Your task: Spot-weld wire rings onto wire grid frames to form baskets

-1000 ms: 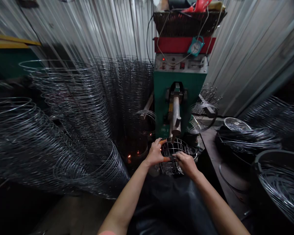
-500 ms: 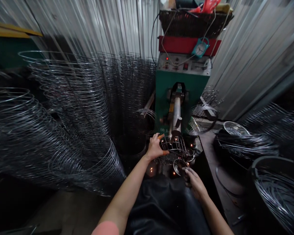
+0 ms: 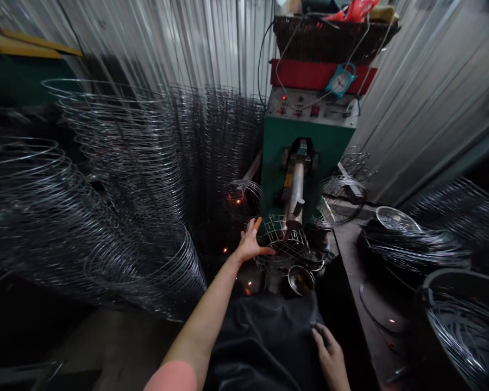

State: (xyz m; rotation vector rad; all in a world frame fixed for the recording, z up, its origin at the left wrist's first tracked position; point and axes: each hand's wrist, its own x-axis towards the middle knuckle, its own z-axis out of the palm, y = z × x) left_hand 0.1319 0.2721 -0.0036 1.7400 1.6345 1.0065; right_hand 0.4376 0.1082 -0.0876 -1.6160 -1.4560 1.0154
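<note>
My left hand (image 3: pixel 250 243), with orange covers on thumb and forefinger, grips the left side of a wire basket (image 3: pixel 287 241). The basket sits around the lower end of the metal arm (image 3: pixel 296 187) of a green machine (image 3: pixel 277 157). Low beside the black apron (image 3: pixel 264 331), my right hand (image 3: pixel 329 347) has its fingers drawn together near the cloth's right edge; what they hold, if anything, I cannot make out. A round, shiny-rimmed dish-like piece (image 3: pixel 301 279) lies just below the basket, apart from my right hand. Orange sparks glow around the basket.
Tall stacks of wire rings (image 3: pixel 122 146) crowd the left. At right, a bench (image 3: pixel 352 244) carries wire bundles (image 3: pixel 415 244) and a black tub (image 3: pixel 427 282) of wires. A teal clock (image 3: pixel 340 80) hangs on the machine top, below a wicker basket (image 3: pixel 334 41).
My right hand has drawn back from the shiny-rimmed piece, down to the apron's right side. My left hand has shifted slightly left with the wire basket. Sparks have scattered further left.
</note>
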